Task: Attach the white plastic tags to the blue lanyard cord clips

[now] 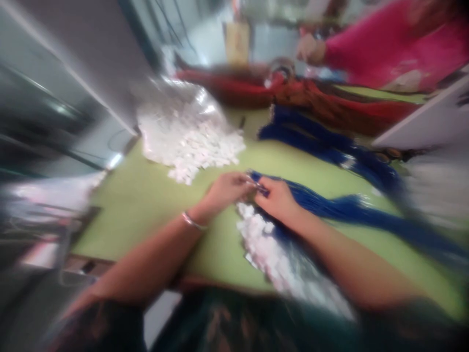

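My left hand [227, 189] and my right hand [277, 198] meet over the green tabletop, fingertips almost touching. The right fingers are closed on the end of a blue wire [263, 188]. A pinch closes the left fingers at the same spot; what sits in them is too small and blurred to make out. Behind my right hand, a bundle of blue wires [330, 204] runs off to the right. White connector housings [256, 230], small and blocky, lie in a long heap just below my hands, with more blue wire partly hidden under my right forearm.
A clear plastic bag [157, 122] spills a pile of small white pieces [205, 146] onto the green table [128, 210]. Another blue wire bundle [311, 132] lies behind, with red and brown bundles [315, 100] beyond. Across the table is a person in a pink sleeve [366, 41].
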A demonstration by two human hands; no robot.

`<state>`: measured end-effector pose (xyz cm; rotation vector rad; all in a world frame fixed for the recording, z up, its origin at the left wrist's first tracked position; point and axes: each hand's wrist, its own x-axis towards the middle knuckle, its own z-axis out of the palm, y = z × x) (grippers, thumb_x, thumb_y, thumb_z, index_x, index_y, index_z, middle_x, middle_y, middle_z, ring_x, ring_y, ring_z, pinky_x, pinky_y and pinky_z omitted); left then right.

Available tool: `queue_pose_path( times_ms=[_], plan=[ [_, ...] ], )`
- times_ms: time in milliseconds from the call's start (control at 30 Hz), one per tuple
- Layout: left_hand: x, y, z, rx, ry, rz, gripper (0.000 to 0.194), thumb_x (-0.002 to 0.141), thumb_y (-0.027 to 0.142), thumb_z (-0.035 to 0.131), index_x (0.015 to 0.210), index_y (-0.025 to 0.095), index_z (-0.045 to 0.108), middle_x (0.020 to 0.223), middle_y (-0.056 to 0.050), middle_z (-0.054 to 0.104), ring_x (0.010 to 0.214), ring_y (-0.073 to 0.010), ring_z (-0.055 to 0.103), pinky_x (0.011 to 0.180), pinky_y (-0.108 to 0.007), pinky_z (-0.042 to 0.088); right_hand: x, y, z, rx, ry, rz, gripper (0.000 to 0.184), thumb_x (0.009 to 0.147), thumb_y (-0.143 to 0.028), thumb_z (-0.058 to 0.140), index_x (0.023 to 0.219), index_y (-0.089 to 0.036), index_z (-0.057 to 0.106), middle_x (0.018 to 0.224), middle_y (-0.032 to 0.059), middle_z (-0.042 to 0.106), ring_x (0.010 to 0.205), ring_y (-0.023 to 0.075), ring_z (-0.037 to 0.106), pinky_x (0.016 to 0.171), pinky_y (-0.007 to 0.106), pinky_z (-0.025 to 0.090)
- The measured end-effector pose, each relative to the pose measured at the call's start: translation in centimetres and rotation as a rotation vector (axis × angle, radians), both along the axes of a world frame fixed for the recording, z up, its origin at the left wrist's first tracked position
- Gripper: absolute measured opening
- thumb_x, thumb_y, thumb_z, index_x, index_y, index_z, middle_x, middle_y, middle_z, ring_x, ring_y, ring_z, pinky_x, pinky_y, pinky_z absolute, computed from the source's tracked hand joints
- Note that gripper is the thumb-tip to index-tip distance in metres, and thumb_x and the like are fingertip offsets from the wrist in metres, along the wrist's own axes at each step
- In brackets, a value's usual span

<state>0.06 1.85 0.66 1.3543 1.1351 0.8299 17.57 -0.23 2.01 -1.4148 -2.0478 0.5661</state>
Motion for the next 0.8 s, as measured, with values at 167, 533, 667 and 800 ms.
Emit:
queue_pose_path(
  times_ms=[167, 533, 667, 800],
  plan=[
    [0.4, -0.4, -0.1, -0.003, 0.011, 0.014, 0.026, 0.078, 0.038, 0.069, 0.087, 0.014, 0.069, 0.058, -0.003, 0.064, 0.048, -0.0091, 0.054, 0.047, -0.022, 0.042, 0.1, 0.1, -0.2, -0.023, 0.069, -0.007, 0.006, 0.071, -0.021, 0.054, 0.065, -0.019, 0.054, 0.057, -0.0019, 0.058, 0.053, 0.0119, 0.05, 0.053, 0.022, 0.034],
    [0.6, -0.2, -1.1, -0.042, -0.037, 0.069, 0.029, 0.075, 0.044, 0.07, 0.083, 0.016, 0.067, 0.058, -0.002, 0.062, 0.047, -0.0094, 0.051, 0.044, -0.022, 0.035, 0.4, 0.6, -0.3, -0.114, 0.15, -0.071, 0.009, 0.071, -0.023, 0.058, 0.067, -0.017, 0.064, 0.06, -0.0014, 0.063, 0.057, 0.012, 0.053, 0.056, 0.022, 0.038],
    [0.9, -0.2, -0.9, -0.088, 0.014, 0.108, 0.031, 0.068, 0.045, 0.072, 0.078, 0.016, 0.066, 0.052, 0.001, 0.057, 0.046, -0.009, 0.046, 0.045, -0.021, 0.031, 0.5, 0.5, 0.2, -0.125, 0.061, -0.024, 0.01, 0.074, -0.024, 0.061, 0.073, -0.017, 0.067, 0.067, -0.0033, 0.065, 0.063, 0.0105, 0.055, 0.061, 0.019, 0.04],
    [0.8, 0.0, -0.5, -0.159, 0.105, 0.092, 0.042, 0.055, 0.049, 0.076, 0.077, 0.016, 0.063, 0.054, 0.003, 0.058, 0.05, -0.0098, 0.045, 0.046, -0.02, 0.031, 0.8, 0.9, 0.1, -0.132, 0.046, 0.052, 0.018, 0.077, -0.03, 0.061, 0.087, -0.016, 0.069, 0.077, -0.0032, 0.068, 0.07, 0.0107, 0.058, 0.069, 0.018, 0.042]
  ],
)
